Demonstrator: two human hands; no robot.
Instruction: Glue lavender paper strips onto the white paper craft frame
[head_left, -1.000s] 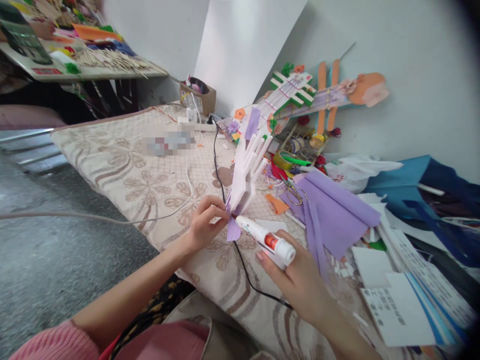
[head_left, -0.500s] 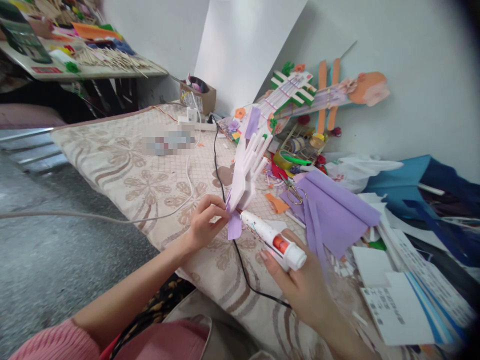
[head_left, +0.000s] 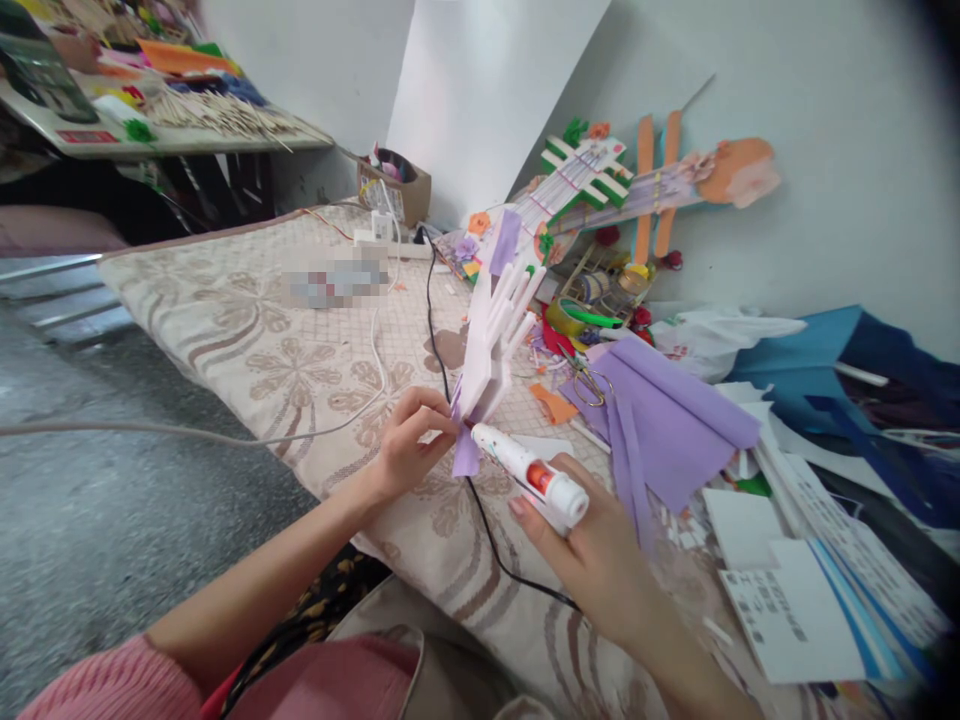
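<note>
In the middle of the head view, my left hand pinches a purple paper strip at the lower end of a white hand-shaped craft piece. The piece has several thin white fingers pointing away from me, and purple paper also shows at its far end. My right hand is wrapped round a white glue gun with an orange-red patch on its side. The gun's nozzle points left and is at the purple strip, close to my left fingertips; whether it touches cannot be made out.
Scissors lie by purple paper sheets on the right. A black cord and a white cable cross the patterned tablecloth. White card pieces lie at right. Paper-flower crafts lean against the wall.
My right hand has brought the glue gun slightly left, its nozzle closer to the purple strip and my left fingers. The left hand keeps its pinch almost unmoved.
</note>
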